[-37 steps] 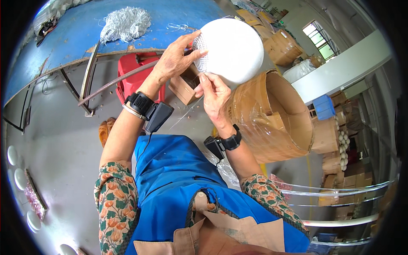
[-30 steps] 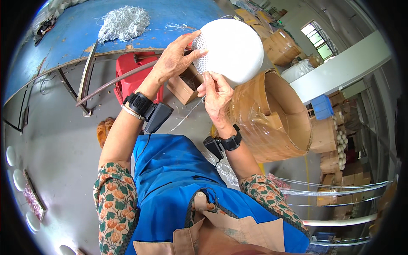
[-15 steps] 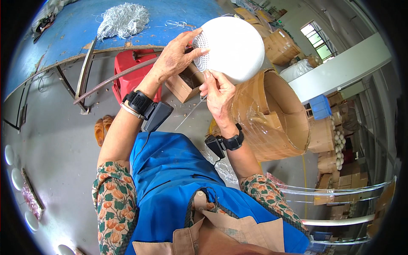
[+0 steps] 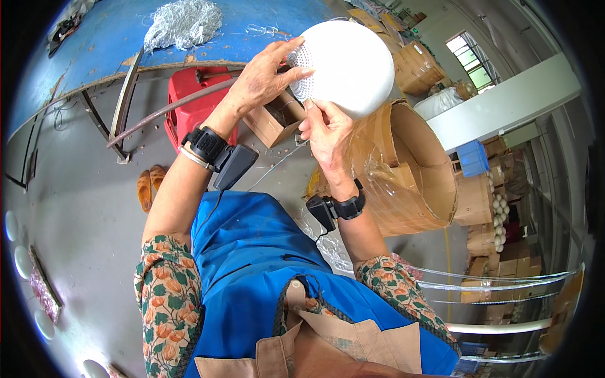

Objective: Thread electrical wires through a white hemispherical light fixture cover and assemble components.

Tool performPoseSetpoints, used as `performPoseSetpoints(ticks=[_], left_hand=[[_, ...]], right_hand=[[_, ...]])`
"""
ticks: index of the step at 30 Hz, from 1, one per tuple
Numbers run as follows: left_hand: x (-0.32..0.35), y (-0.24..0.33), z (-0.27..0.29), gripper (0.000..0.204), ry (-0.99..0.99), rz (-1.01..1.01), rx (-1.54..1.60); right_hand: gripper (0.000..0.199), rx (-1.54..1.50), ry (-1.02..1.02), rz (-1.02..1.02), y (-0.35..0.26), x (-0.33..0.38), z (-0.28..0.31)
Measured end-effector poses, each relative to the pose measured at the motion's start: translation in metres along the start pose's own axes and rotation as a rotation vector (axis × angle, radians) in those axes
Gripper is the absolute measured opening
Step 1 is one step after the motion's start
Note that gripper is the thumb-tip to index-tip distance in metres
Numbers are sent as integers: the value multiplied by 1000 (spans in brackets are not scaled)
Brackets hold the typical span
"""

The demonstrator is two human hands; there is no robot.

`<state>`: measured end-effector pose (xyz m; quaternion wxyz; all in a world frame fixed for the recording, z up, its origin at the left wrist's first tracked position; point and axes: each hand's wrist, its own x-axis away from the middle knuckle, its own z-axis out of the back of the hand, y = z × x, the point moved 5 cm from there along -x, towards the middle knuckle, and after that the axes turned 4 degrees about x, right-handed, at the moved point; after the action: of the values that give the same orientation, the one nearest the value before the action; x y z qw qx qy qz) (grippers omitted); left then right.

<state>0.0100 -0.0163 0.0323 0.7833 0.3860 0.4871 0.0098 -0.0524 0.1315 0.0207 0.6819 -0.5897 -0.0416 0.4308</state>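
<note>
I hold a white round dome-shaped shell (image 4: 353,63) with a patch of small holes on its left side, raised in front of me. My left hand (image 4: 268,79) grips its left edge, fingers spread over the perforated patch. My right hand (image 4: 324,132) pinches its lower rim from below. A thin wire runs down from under the shell past my right hand. Both wrists wear black bands with small black devices.
A large cardboard drum wrapped in clear film (image 4: 403,170) stands open at my right. A small open cardboard box (image 4: 274,120) and a red plastic crate (image 4: 195,101) sit below the shell. A blue table (image 4: 113,44) carries a bundle of silvery wire (image 4: 183,22). Stacked cartons (image 4: 416,66) stand behind.
The shell has stayed in both hands and shifted slightly upward in view; my fingers have adjusted a little on its rim.
</note>
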Motion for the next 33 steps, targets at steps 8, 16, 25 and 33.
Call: performPoseSetpoints(ticks=[8, 16, 25, 33], left_hand=[[0, -1, 0, 58, 16, -26, -19], [-1, -3, -1, 62, -11, 47, 43], [0, 6, -2, 79, -54, 12, -52], [0, 6, -7, 80, -22, 10, -147]], right_hand=[[15, 18, -18, -24, -3, 1, 0], [14, -40, 29, -36, 0, 1, -4], [13, -41, 42, -2, 3, 2, -3], [14, -69, 42, -9, -3, 3, -1]])
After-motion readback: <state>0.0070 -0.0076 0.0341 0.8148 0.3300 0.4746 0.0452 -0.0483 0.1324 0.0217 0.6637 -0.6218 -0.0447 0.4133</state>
